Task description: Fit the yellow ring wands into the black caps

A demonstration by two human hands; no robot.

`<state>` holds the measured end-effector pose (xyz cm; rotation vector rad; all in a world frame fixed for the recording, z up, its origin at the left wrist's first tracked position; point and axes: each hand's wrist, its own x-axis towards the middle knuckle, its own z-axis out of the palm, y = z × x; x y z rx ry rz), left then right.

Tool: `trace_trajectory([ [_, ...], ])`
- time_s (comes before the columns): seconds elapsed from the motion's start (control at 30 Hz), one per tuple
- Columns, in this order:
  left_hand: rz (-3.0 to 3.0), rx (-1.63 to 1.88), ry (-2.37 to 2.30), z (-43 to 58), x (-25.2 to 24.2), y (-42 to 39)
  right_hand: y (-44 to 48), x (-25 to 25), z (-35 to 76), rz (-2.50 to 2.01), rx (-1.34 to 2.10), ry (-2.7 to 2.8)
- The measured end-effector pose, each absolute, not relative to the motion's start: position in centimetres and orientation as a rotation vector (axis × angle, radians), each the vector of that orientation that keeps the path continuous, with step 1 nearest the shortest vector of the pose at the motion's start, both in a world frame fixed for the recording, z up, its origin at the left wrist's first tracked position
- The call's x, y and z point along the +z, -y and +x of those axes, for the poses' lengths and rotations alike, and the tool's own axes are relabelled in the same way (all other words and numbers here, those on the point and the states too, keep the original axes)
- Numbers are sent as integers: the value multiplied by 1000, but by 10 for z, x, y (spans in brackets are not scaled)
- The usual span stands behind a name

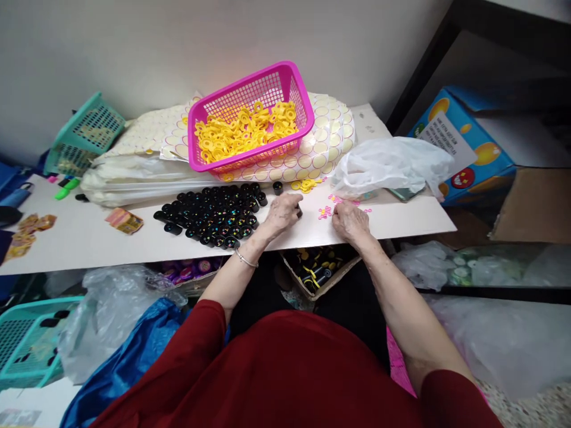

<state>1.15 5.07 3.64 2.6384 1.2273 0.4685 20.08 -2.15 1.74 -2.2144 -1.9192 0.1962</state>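
Note:
My left hand [282,214] is closed around a small black cup [299,212], mostly hidden by the fingers. To its left stand many small black cups [218,215] in a packed group, with tiny coloured bits inside. My right hand [351,222] rests at the table with its fingers curled together beside scattered small pink pieces [325,211]. What those fingers hold, if anything, cannot be made out. One separate black cup [277,188] and a few yellow rings [306,185] lie just beyond my hands.
Behind stands a pink basket [194,138] of yellow rings on sheets of round stickers [332,128]. A white plastic bag [392,163] lies right, near a blue carton [464,142]. A small orange box [125,220] sits left. Below the table edge is an open box [289,274] of black and yellow parts.

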Motion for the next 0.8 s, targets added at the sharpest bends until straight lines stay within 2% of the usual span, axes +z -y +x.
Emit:
trace_trajectory([
  [0.37, 2459, 945, -905, 26, -6, -39, 42, -19, 223, -1893, -209, 1746],
  [0.8, 2027, 829, -1024, 32, -18, -28, 64, -30, 241, -1584, 91, 1618],
])
